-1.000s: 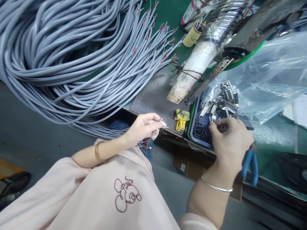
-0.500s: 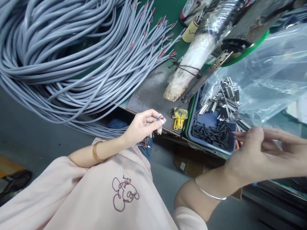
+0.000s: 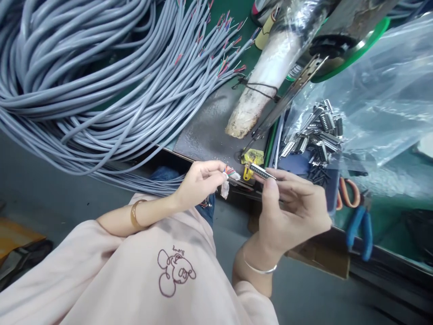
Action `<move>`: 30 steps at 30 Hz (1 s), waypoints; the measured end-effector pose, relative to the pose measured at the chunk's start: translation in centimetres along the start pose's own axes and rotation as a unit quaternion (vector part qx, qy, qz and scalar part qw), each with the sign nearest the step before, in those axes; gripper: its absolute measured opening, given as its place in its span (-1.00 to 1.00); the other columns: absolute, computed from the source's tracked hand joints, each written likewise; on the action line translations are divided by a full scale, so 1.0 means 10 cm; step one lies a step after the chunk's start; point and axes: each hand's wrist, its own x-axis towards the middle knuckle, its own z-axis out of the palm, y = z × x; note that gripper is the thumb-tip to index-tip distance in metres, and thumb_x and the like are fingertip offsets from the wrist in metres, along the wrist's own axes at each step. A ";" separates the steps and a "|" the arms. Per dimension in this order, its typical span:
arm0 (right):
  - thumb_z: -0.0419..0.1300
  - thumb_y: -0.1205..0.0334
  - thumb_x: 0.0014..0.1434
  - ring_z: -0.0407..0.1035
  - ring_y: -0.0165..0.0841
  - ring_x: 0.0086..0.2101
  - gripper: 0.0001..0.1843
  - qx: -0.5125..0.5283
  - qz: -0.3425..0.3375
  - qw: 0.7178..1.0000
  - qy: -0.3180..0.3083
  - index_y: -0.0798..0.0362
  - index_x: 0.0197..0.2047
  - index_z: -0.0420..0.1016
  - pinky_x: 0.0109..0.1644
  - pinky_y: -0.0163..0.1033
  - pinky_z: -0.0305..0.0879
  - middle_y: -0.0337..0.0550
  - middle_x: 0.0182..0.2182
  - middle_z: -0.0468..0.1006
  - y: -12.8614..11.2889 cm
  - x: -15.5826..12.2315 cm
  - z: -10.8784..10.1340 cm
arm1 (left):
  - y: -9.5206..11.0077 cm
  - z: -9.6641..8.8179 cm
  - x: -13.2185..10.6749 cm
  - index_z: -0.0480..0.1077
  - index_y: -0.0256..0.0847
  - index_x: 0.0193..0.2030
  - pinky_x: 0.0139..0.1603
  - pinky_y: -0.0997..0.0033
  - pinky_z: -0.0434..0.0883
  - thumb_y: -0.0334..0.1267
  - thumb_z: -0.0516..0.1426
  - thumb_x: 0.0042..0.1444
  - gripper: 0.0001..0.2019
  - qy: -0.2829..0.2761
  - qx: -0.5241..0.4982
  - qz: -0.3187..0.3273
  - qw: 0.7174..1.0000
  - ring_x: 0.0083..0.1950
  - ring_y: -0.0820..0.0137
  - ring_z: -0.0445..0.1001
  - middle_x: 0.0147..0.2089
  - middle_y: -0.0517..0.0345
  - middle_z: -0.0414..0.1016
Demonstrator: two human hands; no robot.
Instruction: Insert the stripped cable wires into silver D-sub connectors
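My left hand is closed on the stripped end of a cable, whose thin coloured wires and whitish wrapping stick out past the fingertips. Between thumb and fingers of my right hand is a multi-pin connector, dark with a metal edge. A small gap separates the connector from the wires. Just behind the connector, a yellow clip-like piece lies by a yellow sponge at the bench edge. A soldering iron slants down, its tip close to the sponge.
Grey cables with stripped ends cover the bench's left side. A white wrapped tube hangs over the dark mat. To the right are a blue tray, loose connectors, a plastic bag, orange-handled scissors and blue-handled pliers.
My right hand has come leftward from the tray's right side to near my left hand, a connector now plainly in its fingers. The left hand has barely moved; the pliers are now uncovered.
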 end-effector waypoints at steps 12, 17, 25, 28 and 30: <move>0.37 0.32 0.21 0.62 -0.30 -0.29 -0.97 -0.048 -0.057 0.992 0.106 0.04 -0.28 0.60 -0.24 -0.17 0.60 -0.18 -0.21 0.68 0.06 0.09 -0.03 | -0.24 -0.08 -0.17 0.42 -0.22 -0.37 -0.39 0.50 0.34 -0.38 0.21 -0.02 -0.94 0.059 0.183 0.161 0.968 -0.38 0.51 0.35 -0.23 0.09 0.43; 0.35 0.37 0.21 0.59 -0.27 -0.25 -0.96 -0.034 -0.055 0.989 0.135 0.07 -0.30 0.59 -0.26 -0.16 0.60 -0.13 -0.25 0.65 0.04 0.13 -0.05 | -0.35 -0.20 -0.21 0.55 -0.20 -0.19 -0.28 0.42 0.47 -0.44 0.17 0.14 -0.84 0.074 0.322 0.296 0.896 -0.27 0.40 0.51 -0.17 0.00 0.55; 0.33 0.41 0.21 0.62 -0.22 -0.13 -0.87 0.021 -0.098 0.975 0.197 -0.02 -0.24 0.62 -0.19 -0.12 0.67 -0.24 -0.22 0.65 0.13 0.17 -0.07 | -0.49 -0.23 -0.29 0.60 -0.24 -0.07 -0.20 0.43 0.51 -0.46 0.20 0.27 -0.82 0.087 0.383 0.425 0.815 -0.28 0.43 0.58 -0.27 0.05 0.68; 0.32 0.42 0.23 0.63 -0.24 -0.17 -0.87 0.036 -0.078 0.980 0.180 -0.01 -0.21 0.62 -0.21 -0.14 0.66 -0.22 -0.20 0.65 0.06 0.12 -0.05 | -0.38 -0.10 -0.21 0.62 -0.28 -0.14 -0.27 0.46 0.50 -0.32 0.19 0.30 -0.84 0.107 0.219 0.271 0.931 -0.33 0.45 0.59 -0.28 0.02 0.69; 0.32 0.40 0.24 0.63 -0.28 -0.21 -0.89 0.042 -0.059 0.985 0.159 -0.01 -0.20 0.61 -0.22 -0.16 0.65 -0.21 -0.18 0.65 0.01 0.06 -0.03 | -0.26 -0.05 -0.13 0.59 -0.32 -0.20 -0.55 0.54 0.29 -0.16 0.24 0.25 -0.77 0.036 0.073 0.095 0.992 -0.59 0.58 0.33 -0.46 0.13 0.58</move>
